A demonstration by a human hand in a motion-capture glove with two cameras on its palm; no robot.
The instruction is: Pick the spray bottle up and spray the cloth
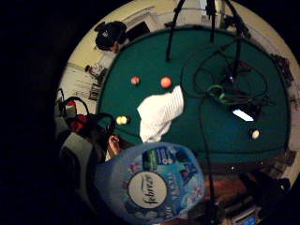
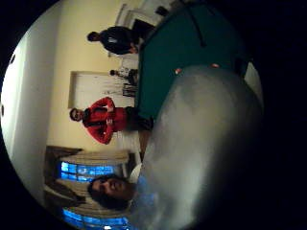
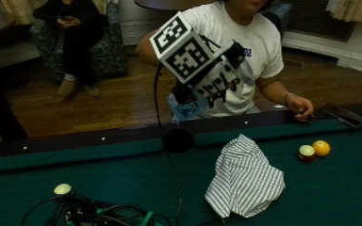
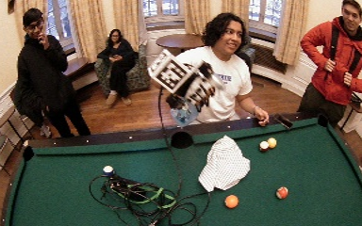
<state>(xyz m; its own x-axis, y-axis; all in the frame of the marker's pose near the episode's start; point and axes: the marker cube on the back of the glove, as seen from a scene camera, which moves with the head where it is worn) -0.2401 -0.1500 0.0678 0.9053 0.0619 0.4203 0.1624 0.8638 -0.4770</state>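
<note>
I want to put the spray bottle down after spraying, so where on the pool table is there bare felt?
Bare felt lies between the striped cloth and the cable tangle, and past the two balls toward the far corner. It is crowded around the cables and near the orange ball beside the cloth.

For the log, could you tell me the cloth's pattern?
The cloth is white with thin dark stripes, clearest in the outside view.

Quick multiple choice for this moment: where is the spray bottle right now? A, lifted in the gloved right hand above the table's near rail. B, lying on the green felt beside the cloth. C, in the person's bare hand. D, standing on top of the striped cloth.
A: the outside view shows the spray bottle up in the gloved right hand, above the rail and off the striped cloth, which lies on the pool table.
</note>
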